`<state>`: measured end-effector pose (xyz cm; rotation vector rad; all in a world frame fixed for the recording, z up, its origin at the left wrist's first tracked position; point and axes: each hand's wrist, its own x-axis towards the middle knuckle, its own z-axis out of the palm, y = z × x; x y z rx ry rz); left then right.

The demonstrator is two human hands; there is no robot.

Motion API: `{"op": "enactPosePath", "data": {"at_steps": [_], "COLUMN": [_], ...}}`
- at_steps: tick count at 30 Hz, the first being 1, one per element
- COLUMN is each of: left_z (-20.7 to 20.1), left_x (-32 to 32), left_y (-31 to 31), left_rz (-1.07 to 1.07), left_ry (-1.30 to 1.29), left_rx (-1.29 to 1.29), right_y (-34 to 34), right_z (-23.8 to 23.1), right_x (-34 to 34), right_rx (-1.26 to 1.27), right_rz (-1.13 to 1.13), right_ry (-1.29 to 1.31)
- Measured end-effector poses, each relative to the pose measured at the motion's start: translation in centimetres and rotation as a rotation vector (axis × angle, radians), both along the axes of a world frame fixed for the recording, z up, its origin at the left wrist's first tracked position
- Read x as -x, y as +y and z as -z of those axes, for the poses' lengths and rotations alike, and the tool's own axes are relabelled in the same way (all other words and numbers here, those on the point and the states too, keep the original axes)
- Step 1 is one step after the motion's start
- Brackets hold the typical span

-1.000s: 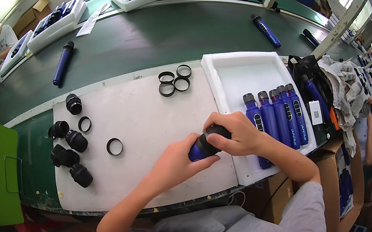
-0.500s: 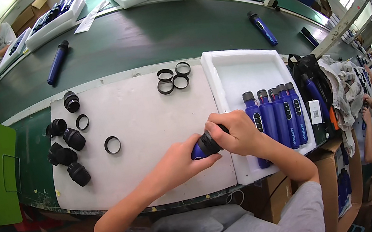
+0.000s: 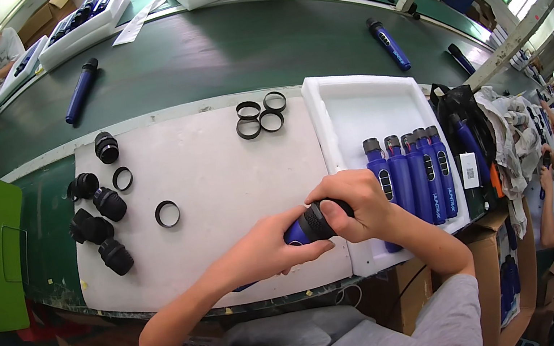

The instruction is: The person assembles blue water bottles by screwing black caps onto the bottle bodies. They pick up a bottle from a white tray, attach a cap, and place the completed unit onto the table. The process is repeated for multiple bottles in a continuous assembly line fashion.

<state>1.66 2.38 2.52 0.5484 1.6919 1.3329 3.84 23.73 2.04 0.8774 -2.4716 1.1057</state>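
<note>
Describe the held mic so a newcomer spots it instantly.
Find the white foam tray right of the pale mat. By its left edge, the left hand and right hand hold a blue microphone. Unlike the tray's blue bodies, it has a bulky black head.

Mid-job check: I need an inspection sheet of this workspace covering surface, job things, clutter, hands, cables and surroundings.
Surface: pale mat on a green table.
Job's things: microphone, held above the mat's near right part; black heads grouped at left; four black rings clustered at the far side, two loose rings nearer the heads; blue bodies in the white foam tray.
Clutter: black bag and pale cloths right of the tray.
Hands: left hand grips the microphone's blue body; right hand is closed on its black end.
Cables: pale cord and dark cable below the table edge.
Surroundings: green worktop behind, with loose microphones; co-workers at far left and right.
</note>
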Motion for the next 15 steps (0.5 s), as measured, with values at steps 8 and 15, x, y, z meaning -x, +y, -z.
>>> {"op": "enactPosePath", "data": {"at_steps": [8,15], "left_z": [0.4,1.7], "left_x": [-0.1,-0.1], "left_y": [-0.1,-0.4], "left_rz": [-0.059,0.053], "left_ry": [0.121,0.234], "left_rx": [0.006,-0.168], "right_y": [-0.3,0.5], "right_z": [0.2,0.0], "right_x": [0.1,0.4], "right_rx": [0.022,-0.079], "right_rz": [0.020,-0.207], "right_ry": [-0.113,0.121]}}
